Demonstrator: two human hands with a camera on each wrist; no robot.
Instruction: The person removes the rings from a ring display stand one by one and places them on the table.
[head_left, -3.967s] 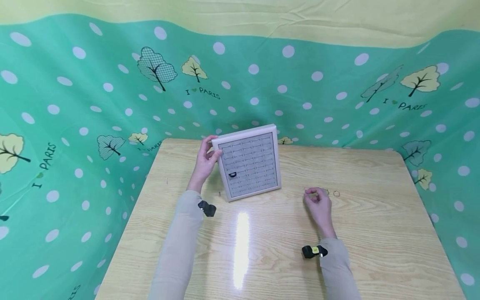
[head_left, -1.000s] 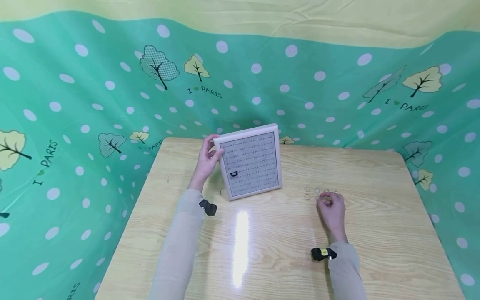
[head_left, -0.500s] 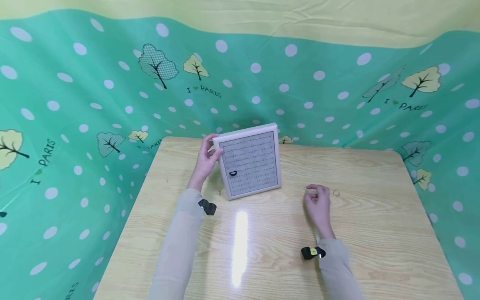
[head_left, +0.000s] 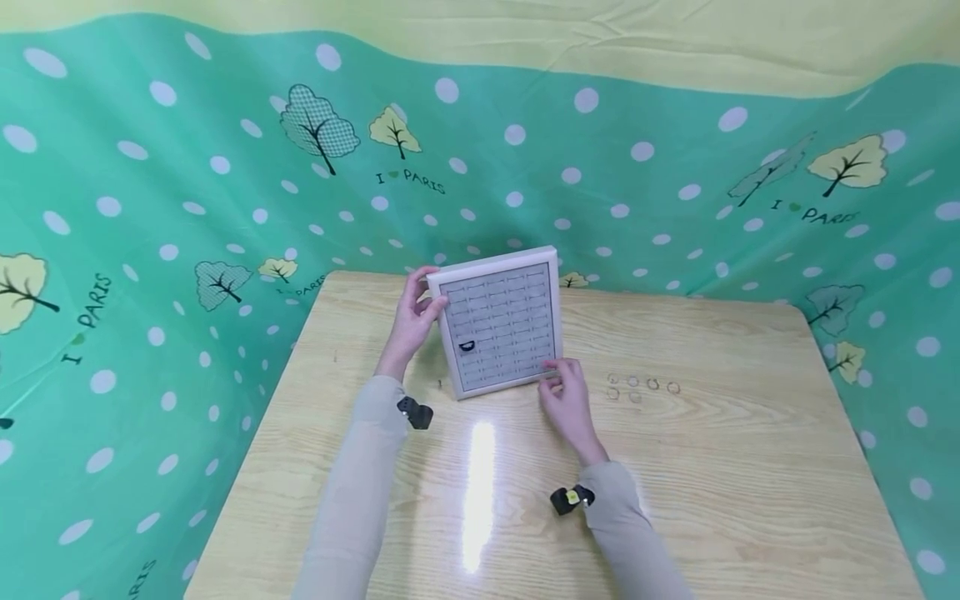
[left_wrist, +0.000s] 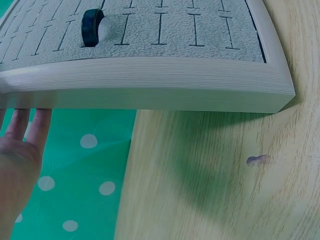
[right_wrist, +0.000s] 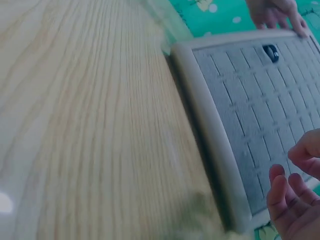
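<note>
A grey ring display tray [head_left: 501, 327] in a pale frame stands tilted up on the wooden table [head_left: 720, 500]. My left hand [head_left: 420, 310] grips its top left corner; in the left wrist view its fingers [left_wrist: 22, 127] lie behind the tray's edge [left_wrist: 150, 90]. One black ring [head_left: 467, 347] sits in a slot on the tray's left side. My right hand [head_left: 558, 377] is at the tray's lower right corner, fingers curled toward the thumb [right_wrist: 302, 150]. Whether it pinches anything is not visible. Several thin loose rings [head_left: 633, 382] lie on the table just right of that hand.
A green cloth [head_left: 150, 250] with white dots and trees hangs behind the table and down both sides. A small dark mark [left_wrist: 256, 160] shows on the wood near the tray's left edge. A light glare [head_left: 480, 492] lies on the table in front of the tray.
My right hand has left the loose rings and moved left to the tray's lower right corner. The left hand and the tray have stayed where they were.
</note>
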